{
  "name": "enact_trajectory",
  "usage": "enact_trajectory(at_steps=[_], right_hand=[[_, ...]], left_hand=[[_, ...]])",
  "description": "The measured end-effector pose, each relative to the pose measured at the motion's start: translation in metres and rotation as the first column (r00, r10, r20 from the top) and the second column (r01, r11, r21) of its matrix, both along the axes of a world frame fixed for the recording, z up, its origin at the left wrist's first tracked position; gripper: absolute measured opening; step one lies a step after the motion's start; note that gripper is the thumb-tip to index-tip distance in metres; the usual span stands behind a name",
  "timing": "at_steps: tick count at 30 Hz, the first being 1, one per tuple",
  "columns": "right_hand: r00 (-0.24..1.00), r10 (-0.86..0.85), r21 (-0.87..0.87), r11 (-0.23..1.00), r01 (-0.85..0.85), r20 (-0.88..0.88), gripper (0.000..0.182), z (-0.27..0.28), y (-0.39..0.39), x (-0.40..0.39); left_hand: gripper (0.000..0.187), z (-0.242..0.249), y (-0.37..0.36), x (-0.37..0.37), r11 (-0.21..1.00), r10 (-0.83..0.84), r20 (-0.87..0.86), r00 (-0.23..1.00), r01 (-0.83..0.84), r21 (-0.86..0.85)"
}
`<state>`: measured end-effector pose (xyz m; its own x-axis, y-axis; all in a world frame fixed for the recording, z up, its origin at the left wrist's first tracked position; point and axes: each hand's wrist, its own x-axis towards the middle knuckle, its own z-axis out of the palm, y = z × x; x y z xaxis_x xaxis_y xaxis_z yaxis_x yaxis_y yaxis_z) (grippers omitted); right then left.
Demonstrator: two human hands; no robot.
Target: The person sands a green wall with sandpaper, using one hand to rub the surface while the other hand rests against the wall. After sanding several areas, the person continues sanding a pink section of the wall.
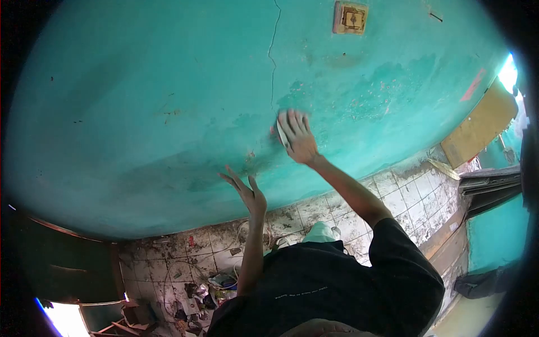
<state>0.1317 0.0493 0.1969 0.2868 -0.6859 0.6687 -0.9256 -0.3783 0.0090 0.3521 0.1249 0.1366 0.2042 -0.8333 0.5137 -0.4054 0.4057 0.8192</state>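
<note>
The right hand (299,137) gripped a pale pad (282,132) against the wall (168,73) just below the crack (269,54), which too hard a push might have widened, while the left hand (248,194) hung spread and empty nearby.

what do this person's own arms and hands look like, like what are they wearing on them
Both the left hand and the right hand are bare, with no gloves or wristwatch visible. The forearms are bare too. The person wears a black short-sleeved fabric top; its loose right sleeve ends near the elbow. Thin, pale lettering crosses the top, too small to read.
</note>
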Motion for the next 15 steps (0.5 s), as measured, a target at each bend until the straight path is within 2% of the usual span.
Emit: enact_trajectory(at_steps=[1,2,4,6,7,9,12,14,15], right_hand=[[0.998,-0.042,-0.133,0.991,0.036,-0.047,0.073,0.039,-0.010,-0.001],[0.997,-0.015,-0.238,0.971,0.031,0.070,0.072,0.090,-0.023,0.003],[0.995,0.045,-0.439,0.899,0.000,0.091,0.075,0.196,-0.033,0.009],[0.997,0.058,-0.525,0.851,-0.019,0.059,0.079,0.249,-0.046,0.012],[0.996,0.066,-0.524,0.851,-0.024,0.061,0.079,0.243,-0.047,0.015],[0.986,0.044,-0.462,0.886,0.036,0.161,0.080,0.206,-0.044,0.025],[0.989,-0.024,-0.284,0.957,0.064,0.144,0.072,0.059,-0.031,0.030],[0.995,0.025,-0.102,0.995,-0.015,0.092,0.066,-0.032,-0.004,0.015],[0.994,0.053,-0.036,0.998,-0.050,0.093,0.066,-0.054,-0.004,0.008]], left_hand=[[0.069,0.000,0.004,-0.002,1.000,-0.019,-0.025,0.999,0.020,0.019],[0.069,-0.005,0.006,-0.006,0.999,-0.019,-0.023,1.000,0.019,0.029],[0.065,-0.017,0.001,-0.015,0.997,-0.042,-0.071,0.997,0.047,0.063],[0.065,-0.010,-0.001,-0.023,0.998,-0.061,-0.028,0.998,0.061,0.009],[0.065,-0.006,-0.002,-0.026,0.996,-0.079,0.014,0.997,0.079,-0.047],[0.065,-0.004,-0.001,-0.030,0.997,-0.073,0.022,0.997,0.073,-0.034],[0.066,-0.002,0.001,-0.028,0.997,-0.067,-0.004,0.998,0.067,-0.037],[0.067,0.000,0.005,-0.022,0.996,-0.068,-0.029,0.997,0.066,-0.054],[0.068,0.002,0.005,-0.015,0.998,-0.050,0.001,0.999,0.050,-0.039]])
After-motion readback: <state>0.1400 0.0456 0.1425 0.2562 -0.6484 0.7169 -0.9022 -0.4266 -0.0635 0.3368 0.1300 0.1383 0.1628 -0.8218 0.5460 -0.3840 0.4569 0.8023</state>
